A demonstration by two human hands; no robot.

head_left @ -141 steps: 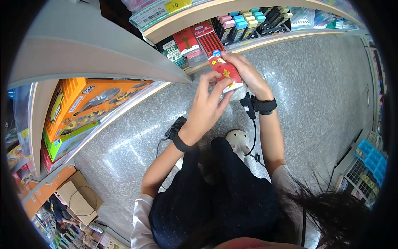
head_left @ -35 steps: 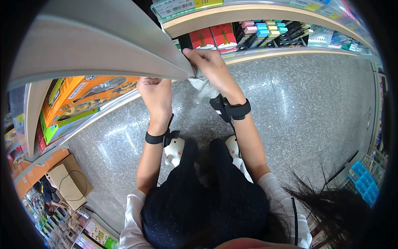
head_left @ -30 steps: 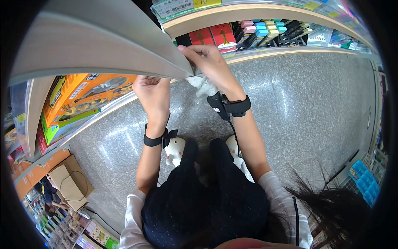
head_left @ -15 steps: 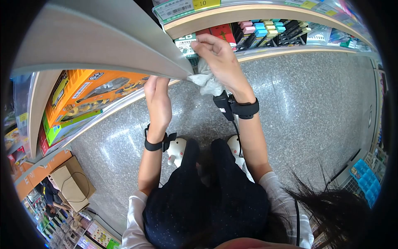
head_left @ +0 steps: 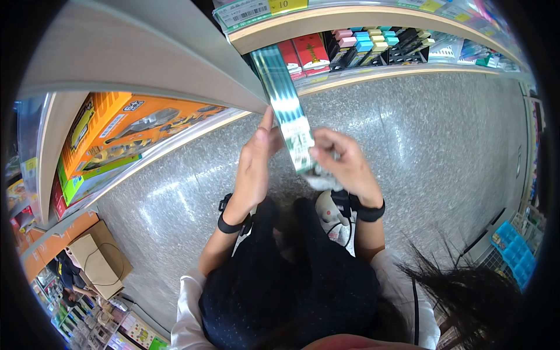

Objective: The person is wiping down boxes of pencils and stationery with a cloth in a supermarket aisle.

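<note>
A long green and white box [head_left: 284, 99] of what look like pencils slants out from the shelf, its far end still at the shelf opening. My right hand [head_left: 347, 163] grips the near end between thumb and fingers, with a crumpled whitish cloth [head_left: 322, 180] below it. On the other side of the box, my left hand [head_left: 255, 160] is upright with its fingers extended, close to the box's left edge; whether it touches is unclear. Red boxes [head_left: 311, 53] stand on the shelf beside the pencil box.
Colored markers [head_left: 364, 42] fill the shelf to the right. A grey panel [head_left: 157, 52] juts out at upper left, above an orange toy box [head_left: 125, 128]. A cardboard box [head_left: 99, 259] stands lower left near another person [head_left: 70, 274]. Blue trays [head_left: 514, 248] are at right.
My right hand has moved down toward my body, drawing the green box outward from the shelf. My left hand has left the panel's edge and moved right and down beside the box.
</note>
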